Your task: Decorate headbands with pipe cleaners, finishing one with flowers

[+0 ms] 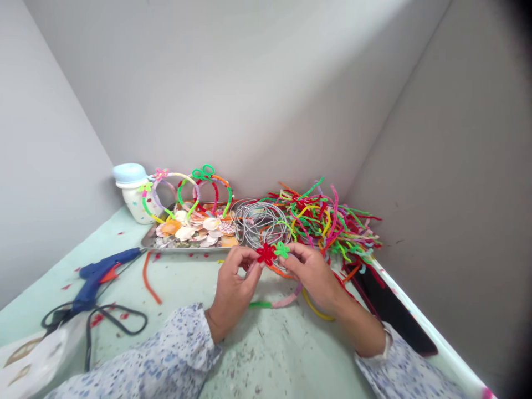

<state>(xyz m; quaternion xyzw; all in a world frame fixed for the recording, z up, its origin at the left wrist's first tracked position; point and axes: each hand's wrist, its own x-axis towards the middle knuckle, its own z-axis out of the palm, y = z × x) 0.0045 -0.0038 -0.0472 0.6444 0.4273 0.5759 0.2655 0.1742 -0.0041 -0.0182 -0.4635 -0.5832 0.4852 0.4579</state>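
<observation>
My left hand (234, 288) and my right hand (312, 272) are raised together over the pale green table (266, 349). The left fingers pinch a red pipe-cleaner flower (266, 254). The right fingers pinch a green pipe-cleaner flower (282, 250) right beside it. Both flowers sit on a hoop wrapped in orange, yellow, pink and green pipe cleaner (291, 297) that curves down under my hands.
A metal tray (166, 245) of seashells (195, 230) holds finished colourful hoops (199, 188) and bare wire hoops (261, 221). Loose pipe cleaners (328, 221) pile at the right. A blue glue gun (102, 274) with black cord lies left, near an orange pipe cleaner (149, 282) and a white jar (133, 191).
</observation>
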